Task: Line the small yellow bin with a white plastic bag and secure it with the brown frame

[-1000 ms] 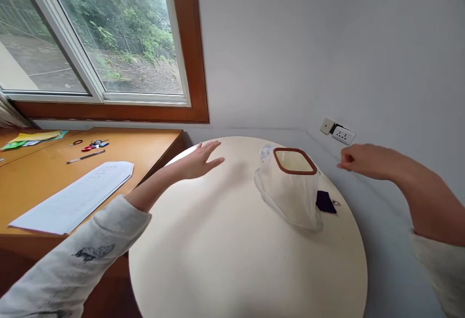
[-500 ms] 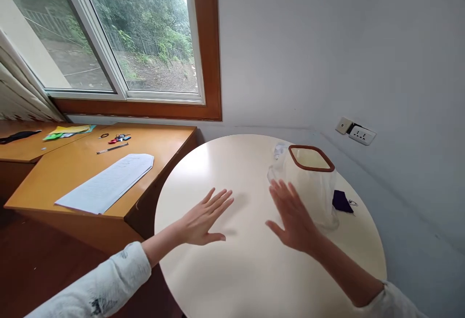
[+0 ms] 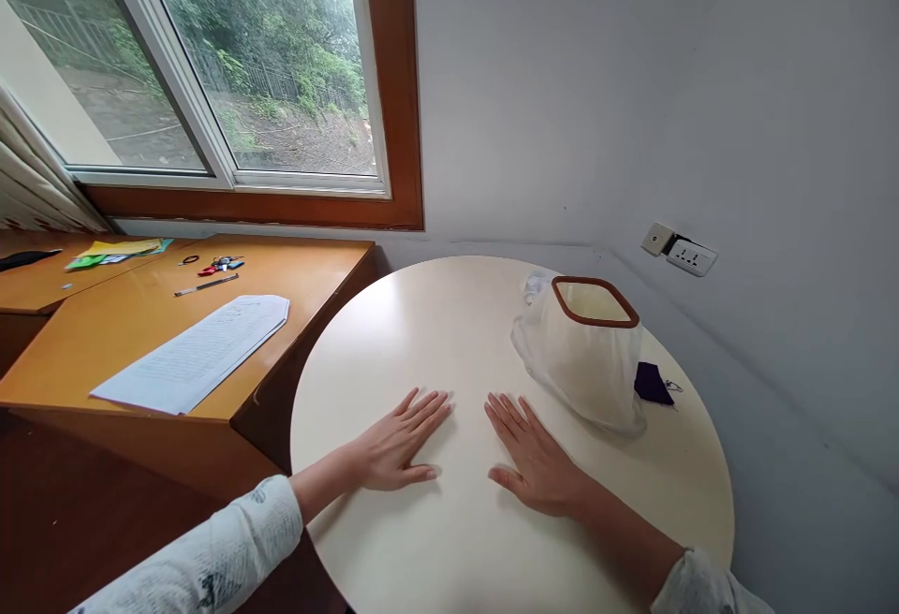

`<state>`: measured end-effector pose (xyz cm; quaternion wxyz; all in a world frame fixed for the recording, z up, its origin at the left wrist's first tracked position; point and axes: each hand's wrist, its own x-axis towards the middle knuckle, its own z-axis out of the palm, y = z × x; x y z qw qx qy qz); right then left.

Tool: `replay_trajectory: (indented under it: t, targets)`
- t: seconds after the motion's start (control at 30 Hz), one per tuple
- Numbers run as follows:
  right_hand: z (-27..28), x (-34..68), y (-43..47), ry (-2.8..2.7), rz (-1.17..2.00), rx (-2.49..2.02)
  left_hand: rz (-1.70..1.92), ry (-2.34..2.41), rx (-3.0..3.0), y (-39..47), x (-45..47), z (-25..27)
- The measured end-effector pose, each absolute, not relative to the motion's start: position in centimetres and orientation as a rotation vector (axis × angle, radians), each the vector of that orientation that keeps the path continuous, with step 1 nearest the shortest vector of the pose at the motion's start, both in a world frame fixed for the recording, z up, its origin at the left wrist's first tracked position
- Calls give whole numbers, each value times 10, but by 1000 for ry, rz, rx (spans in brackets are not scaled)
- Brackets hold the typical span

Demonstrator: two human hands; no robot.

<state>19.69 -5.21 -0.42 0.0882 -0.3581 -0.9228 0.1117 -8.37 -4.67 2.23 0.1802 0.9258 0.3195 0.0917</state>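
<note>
My left hand lies palm down on the round cream table, its fingers stretched out and thumb apart. To its right, my right hand rests flat on the same tabletop, fingers spread. Neither holds anything. Just beyond my right hand stands a bin with a brown rim, covered by a translucent plastic bag that bunches out on its left side. Beside the bin, on the right, lies a dark purple cloth piece with a thin cord.
A wooden desk on the left carries a stack of printed papers, a pen, keys and coloured papers. Behind are a window and a wall with a socket.
Both hands have come down flat onto the tabletop. My right hand has moved left and nearer to me, away from in front of the bin. The view has shifted slightly.
</note>
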Motion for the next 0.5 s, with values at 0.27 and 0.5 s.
replay_trajectory:
  t: [0.27,0.5]
  targets:
    - [-4,196,-49,-2748,475,-1041,258,904,2574,-45,-84,20]
    - [-3,194,-49,-2731,531,-1074,307,873,2581,-44,-87,16]
